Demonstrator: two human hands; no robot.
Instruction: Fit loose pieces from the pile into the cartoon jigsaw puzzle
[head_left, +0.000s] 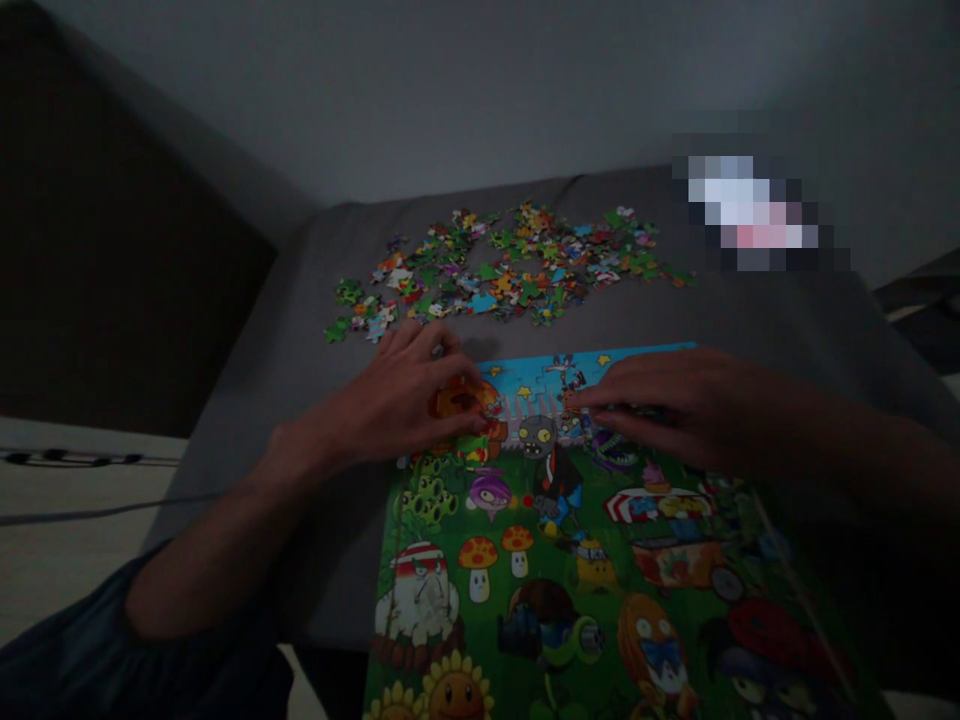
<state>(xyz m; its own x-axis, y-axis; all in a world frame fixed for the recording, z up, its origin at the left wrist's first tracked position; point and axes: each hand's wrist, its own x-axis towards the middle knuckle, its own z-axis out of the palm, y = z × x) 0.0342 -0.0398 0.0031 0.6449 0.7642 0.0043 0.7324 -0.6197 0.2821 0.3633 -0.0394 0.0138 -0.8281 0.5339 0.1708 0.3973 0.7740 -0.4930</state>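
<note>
A colourful cartoon jigsaw puzzle lies before me, with piece seams showing along its blue top strip. My left hand rests at its upper left, thumb and index finger closed around a small puzzle piece by the orange figure. From the other side, my right hand reaches over the upper right part. Its index finger and thumb pinch at a puzzle piece beside the grey zombie figure; the hand covers part of the picture there. Dim light makes the fingertips hard to see.
Beyond the puzzle, many loose puzzle pieces are spread over the grey cloth surface. A blurred-out object sits at the back right. A pale wall rises behind. Cables run at the left over a light floor.
</note>
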